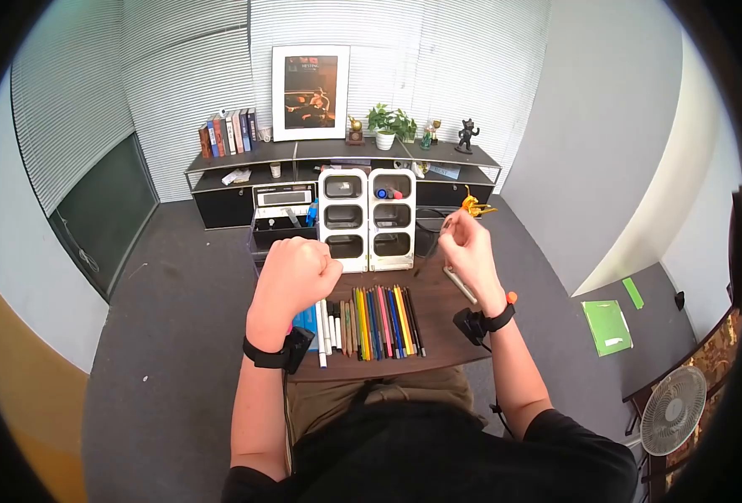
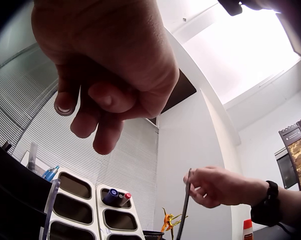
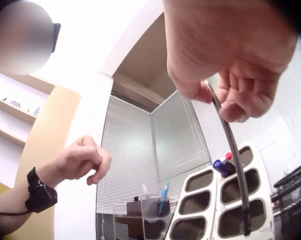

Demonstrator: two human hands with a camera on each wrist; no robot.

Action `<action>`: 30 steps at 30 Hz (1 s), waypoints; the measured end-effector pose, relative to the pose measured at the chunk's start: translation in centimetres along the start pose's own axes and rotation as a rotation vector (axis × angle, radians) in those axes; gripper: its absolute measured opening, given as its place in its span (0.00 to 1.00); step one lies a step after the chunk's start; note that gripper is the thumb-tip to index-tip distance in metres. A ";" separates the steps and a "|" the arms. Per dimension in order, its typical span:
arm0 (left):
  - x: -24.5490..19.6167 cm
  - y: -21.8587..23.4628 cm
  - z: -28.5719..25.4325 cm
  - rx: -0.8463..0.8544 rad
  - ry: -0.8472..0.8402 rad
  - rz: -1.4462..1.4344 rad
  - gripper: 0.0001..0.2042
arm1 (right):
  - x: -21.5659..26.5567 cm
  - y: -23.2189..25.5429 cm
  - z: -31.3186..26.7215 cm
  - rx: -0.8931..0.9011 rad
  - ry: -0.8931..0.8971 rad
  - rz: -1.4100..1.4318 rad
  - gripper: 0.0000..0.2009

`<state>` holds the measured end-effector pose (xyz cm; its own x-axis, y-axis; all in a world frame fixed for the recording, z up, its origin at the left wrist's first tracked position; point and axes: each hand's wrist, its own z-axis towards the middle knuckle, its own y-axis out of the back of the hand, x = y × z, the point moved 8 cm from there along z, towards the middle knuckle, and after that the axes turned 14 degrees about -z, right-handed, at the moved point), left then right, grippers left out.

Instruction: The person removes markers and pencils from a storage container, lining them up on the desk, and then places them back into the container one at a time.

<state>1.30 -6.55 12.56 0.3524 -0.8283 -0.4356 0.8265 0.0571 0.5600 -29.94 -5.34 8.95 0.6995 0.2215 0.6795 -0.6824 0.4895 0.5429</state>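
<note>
My right hand pinches the upper end of a long, thin, dark stick between thumb and fingers. The stick slants downward, and its lower end overlaps the right column of the white organizer in the right wrist view. Two markers, one blue-ended and one red-ended, stand in that column's top compartment. My left hand hovers over the table's left part, its fingers loosely curled around nothing visible. Between the hands and my body lies a row of coloured pencils, with white pens at its left.
A clear-sided box with a blue pen stands left of the organizer. A light bar-shaped item lies near the brown table's right edge, and a yellow flower-like object is behind my right hand. Farther back runs a dark shelf.
</note>
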 end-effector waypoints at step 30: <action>0.6 0.2 -0.2 -0.014 -0.002 0.017 0.13 | -1.9 -7.6 1.1 0.025 0.202 -0.321 0.12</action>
<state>1.73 -6.96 12.28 0.3656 -0.8281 -0.4250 0.8263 0.0786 0.5576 -26.35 -10.42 4.10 0.9047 0.2232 0.3630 -0.4247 0.5407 0.7261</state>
